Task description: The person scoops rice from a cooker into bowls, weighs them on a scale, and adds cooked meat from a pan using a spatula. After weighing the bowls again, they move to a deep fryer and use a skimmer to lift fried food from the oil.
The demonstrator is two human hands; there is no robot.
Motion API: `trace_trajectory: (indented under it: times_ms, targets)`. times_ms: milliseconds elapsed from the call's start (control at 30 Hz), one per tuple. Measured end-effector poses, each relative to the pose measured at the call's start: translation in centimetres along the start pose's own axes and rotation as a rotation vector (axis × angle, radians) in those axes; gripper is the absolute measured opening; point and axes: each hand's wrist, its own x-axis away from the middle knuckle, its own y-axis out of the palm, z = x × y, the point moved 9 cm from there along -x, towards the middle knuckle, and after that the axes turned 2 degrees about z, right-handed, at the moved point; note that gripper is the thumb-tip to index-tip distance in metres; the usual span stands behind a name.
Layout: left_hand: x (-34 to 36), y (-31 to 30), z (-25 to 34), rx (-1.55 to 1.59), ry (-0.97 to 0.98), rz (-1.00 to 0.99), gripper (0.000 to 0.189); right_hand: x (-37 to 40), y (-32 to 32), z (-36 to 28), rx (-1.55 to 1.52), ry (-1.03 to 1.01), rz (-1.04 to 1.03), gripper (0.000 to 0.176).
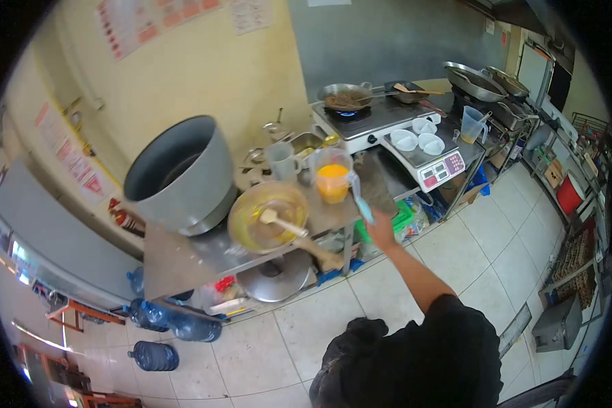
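Note:
My right hand (382, 230) is closed around the pale blue handle of a utensil (364, 209), reaching in from the lower right. The utensil's upper end overlaps the side of a clear plastic jug (332, 178) holding orange liquid; its tip is hard to make out. Left of the jug, a wide pan (241, 231) with yellow residue inside sits on the metal table, its wooden handle pointing toward the floor. Across it lies a wooden spoon (283, 223). A translucent mug (282, 160) stands behind the jug. My left hand is out of view.
A large grey pot (181, 173) stands on the metal table (166, 262). To the right are a lit stove (377, 124) with pans and a scale (442, 169) bearing several white bowls (431, 144). Below are a metal lid (276, 277) and blue water bottles (155, 355).

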Motion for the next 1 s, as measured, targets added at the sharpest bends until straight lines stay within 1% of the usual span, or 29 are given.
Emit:
trace_trajectory:
  times_ms: [67, 133, 233, 333, 367, 467, 500, 600, 633, 767, 867, 1000]
  targets:
    - [-1.7, 5.3, -1.0, 0.018, 0.019, 0.052, 0.022, -9.8, -2.1, 6.6, 0.12, 0.0, 0.141, 0.017]
    - [-2.9, 10.2, -1.7, 0.035, 0.034, 0.089, 0.022, -17.6, -2.4, 11.0, 0.2, -0.002, 0.261, 0.014]
    - [-4.0, 15.5, -2.3, 0.055, 0.065, 0.139, 0.022, -25.6, 1.0, 17.3, 0.28, 0.025, 0.148, 0.019]
    - [-4.3, 18.2, -2.4, 0.079, 0.1, 0.2, 0.023, -29.1, 4.7, 23.5, 0.317, 0.164, 0.128, 0.024]
    - [-4.0, 18.7, -2.3, 0.087, 0.116, 0.222, 0.023, -29.6, 5.9, 25.4, 0.32, 0.179, 0.13, 0.029]
    - [-2.7, 18.7, -1.8, 0.106, 0.164, 0.296, 0.023, -30.0, 7.0, 27.8, 0.285, 0.181, 0.14, 0.033]
    - [-2.0, 18.5, -1.6, 0.112, 0.18, 0.321, 0.023, -29.9, 7.1, 28.3, 0.251, 0.17, 0.143, 0.038]
    - [0.2, 17.6, -1.0, 0.13, 0.235, 0.393, 0.024, -29.9, 4.3, 25.5, 0.159, 0.216, 0.233, 0.042]
    - [0.8, 17.4, -0.7, 0.135, 0.251, 0.417, 0.024, -30.3, 4.0, 25.5, 0.201, 0.108, 0.278, 0.042]
    - [4.6, 15.2, 0.6, 0.168, 0.336, 0.497, 0.025, -31.7, 4.5, 26.9, 0.277, 0.039, 0.196, 0.037]
    - [8.2, 12.4, 1.2, 0.219, 0.408, 0.558, 0.026, -32.2, 5.3, 27.6, 0.314, 0.08, 0.142, 0.033]
    - [15.6, 6.8, 1.5, 0.319, 0.546, 0.63, 0.027, -33.0, 6.2, 29.1, 0.307, 0.257, 0.154, 0.031]
